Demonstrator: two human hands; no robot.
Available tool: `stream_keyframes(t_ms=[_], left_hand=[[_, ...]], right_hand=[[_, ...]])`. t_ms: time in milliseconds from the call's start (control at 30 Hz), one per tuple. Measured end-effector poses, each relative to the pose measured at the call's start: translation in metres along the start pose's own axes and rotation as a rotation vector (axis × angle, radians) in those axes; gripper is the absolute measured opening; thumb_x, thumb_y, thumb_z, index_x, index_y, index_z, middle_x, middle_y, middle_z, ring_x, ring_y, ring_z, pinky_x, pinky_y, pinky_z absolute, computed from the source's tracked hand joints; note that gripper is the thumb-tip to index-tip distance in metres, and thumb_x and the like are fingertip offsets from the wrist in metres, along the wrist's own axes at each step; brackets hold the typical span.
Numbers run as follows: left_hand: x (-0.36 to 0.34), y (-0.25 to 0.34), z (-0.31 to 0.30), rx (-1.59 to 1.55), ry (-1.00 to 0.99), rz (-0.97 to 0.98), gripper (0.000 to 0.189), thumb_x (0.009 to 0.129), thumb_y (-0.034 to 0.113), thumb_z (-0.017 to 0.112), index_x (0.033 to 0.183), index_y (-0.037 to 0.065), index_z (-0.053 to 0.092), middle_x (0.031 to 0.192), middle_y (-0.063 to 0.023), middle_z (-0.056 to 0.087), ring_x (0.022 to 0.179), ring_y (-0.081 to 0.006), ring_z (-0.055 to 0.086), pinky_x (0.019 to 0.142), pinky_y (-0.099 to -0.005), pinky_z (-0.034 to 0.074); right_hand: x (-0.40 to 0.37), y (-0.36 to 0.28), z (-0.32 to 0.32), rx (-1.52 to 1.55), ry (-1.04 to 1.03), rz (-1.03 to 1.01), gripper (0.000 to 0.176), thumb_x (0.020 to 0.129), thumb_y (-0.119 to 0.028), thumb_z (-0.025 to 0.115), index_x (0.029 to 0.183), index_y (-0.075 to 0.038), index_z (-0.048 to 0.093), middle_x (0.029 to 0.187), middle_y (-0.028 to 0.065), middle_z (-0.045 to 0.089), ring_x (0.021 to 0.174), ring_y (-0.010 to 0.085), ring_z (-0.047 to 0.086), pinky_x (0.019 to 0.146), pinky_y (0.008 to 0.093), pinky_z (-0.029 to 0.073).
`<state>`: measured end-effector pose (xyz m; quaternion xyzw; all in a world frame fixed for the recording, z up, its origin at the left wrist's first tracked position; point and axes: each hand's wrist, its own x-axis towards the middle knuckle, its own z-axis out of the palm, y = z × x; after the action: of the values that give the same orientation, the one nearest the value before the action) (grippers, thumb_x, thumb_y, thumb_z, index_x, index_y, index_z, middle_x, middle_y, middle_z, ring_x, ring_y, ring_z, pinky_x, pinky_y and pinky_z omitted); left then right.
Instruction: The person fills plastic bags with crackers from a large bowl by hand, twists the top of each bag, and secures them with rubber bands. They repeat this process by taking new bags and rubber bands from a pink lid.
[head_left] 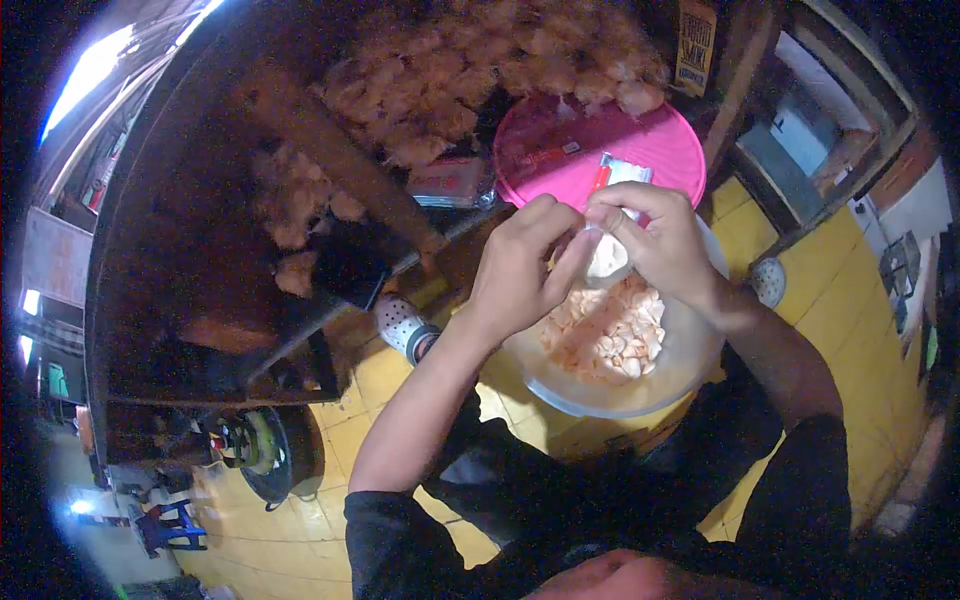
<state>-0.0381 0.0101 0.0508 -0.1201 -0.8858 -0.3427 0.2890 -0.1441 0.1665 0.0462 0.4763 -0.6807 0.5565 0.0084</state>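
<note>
Above the bowl, my left hand and my right hand are close together, fingers pinched. Between them is a small plastic packet with whitish contents; both hands grip its upper edge. Below it stands a large translucent plastic bowl, between my legs, holding pale chip-like pieces with orange-brown tints. Just beyond my fingers lies a white and red packet on a round pink lid. The fingers partly cover the small packet, and its print cannot be read.
Heaps of brownish pieces lie on the dark wooden shelf at the back. A flat reddish pack sits left of the lid. My clog-shod foot rests on yellow floor tiles. A dark pan and a blue stool stand at lower left.
</note>
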Motion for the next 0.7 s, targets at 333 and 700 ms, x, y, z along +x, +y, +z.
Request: stream_keyframes(t_ms=[333,700], left_hand=[[-0.005,-0.008,0.014,-0.230,-0.040,-0.191,0.013,0.087,0.012,0.066,0.092,0.001,0.061,0.078,-0.0054,0.057,0.072,-0.0109,0.052,0.063,-0.0281,0.043],[0.002,0.002,0.015,-0.113,0.161,-0.145,0.015,0.081,0.008,0.069,0.092,0.000,0.062,0.078,-0.0095,0.060,0.067,-0.0176,0.058,0.063,-0.0295,0.047]], right_hand=[[0.006,-0.008,0.000,0.081,0.014,0.073,0.013,0.083,-0.009,0.070,0.091,0.001,0.069,0.079,0.0094,0.067,0.079,0.0190,0.065,0.071,0.0314,0.050],[0.010,-0.001,0.001,0.291,0.035,0.221,0.014,0.083,-0.009,0.071,0.095,-0.001,0.070,0.082,0.0048,0.067,0.074,0.0109,0.062,0.065,0.0257,0.050]])
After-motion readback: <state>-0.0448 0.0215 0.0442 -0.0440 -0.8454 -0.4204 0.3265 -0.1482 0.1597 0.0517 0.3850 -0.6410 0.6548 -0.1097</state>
